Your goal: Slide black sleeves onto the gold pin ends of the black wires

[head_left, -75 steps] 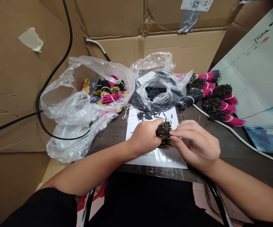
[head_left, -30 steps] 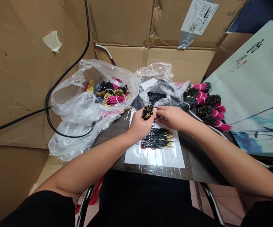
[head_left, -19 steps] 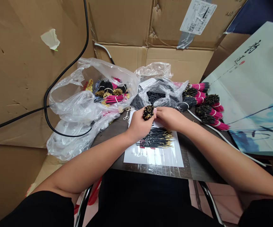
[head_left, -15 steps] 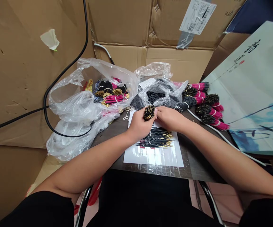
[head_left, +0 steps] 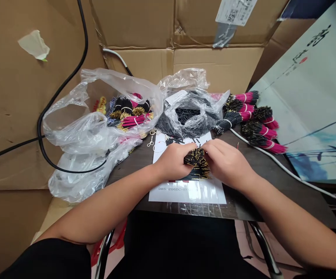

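Left hand (head_left: 174, 161) and right hand (head_left: 228, 164) — fingers curled closed — clasp a bundle of gold-tipped black wires (head_left: 195, 158)

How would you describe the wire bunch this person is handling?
On the dark tabletop, find the white sheet. Over it, left hand and right hand grip a bundle of thin black, gold-tipped wires. Unlike the pink-and-black bundles nearby, it is in hand.

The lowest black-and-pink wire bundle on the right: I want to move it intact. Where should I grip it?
Grip around the white tie on the bundle, coming from above on the near side: the tie probably holds the wires tightest there, and the bundle above crowds its far side.
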The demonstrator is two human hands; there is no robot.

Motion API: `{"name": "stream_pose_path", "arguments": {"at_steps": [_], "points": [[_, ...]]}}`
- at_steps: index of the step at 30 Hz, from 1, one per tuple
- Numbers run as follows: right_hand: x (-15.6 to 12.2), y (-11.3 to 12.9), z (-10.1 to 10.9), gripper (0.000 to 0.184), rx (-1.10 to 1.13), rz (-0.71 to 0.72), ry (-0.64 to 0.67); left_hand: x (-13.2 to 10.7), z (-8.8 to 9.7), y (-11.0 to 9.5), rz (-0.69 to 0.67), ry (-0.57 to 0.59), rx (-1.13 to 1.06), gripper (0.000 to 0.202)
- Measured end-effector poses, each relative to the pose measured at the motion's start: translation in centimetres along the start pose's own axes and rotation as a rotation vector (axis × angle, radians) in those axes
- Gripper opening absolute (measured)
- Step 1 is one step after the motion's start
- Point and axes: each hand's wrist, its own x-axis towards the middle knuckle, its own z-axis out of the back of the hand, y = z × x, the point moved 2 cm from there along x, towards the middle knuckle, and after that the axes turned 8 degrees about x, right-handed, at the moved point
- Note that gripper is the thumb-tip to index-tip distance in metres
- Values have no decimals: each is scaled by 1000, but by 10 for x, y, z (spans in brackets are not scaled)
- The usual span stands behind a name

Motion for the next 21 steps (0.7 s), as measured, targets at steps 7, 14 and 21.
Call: {"name": "stream_pose_path", "arguments": {"at_steps": [7, 14, 21], "points": [[-3, -3, 5, 9, 412, -124, -130, 1, 4, -3, -49, -4, 51, 11], [-6, -6, 2, 11, 837, -481, -192, -1, 2, -3, -41, -9, 57, 12], [-7, -6, -2, 13, 1093, -581, -215, -1, 2, -5, -50, -16, 14, 14]]}}
